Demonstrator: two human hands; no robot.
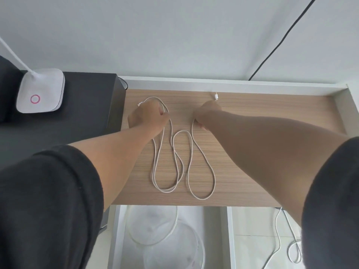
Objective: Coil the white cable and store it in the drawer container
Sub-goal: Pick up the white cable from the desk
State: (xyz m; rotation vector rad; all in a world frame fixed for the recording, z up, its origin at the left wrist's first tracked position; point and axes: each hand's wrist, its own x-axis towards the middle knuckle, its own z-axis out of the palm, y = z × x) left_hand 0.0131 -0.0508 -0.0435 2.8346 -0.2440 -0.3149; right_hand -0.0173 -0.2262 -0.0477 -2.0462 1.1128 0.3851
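A white braided cable lies in loose long loops on the wooden desk top. One plug end points toward the back rail, the other lies at the far left. My left hand rests on the left loop with fingers curled at the cable. My right hand is closed on the cable just below the right plug. Below the desk's front edge an open white drawer holds round translucent containers.
A black cabinet adjoins the desk on the left, with a white lamp base on it. A black cord runs down the wall. Another white cable lies on the tiled floor at right.
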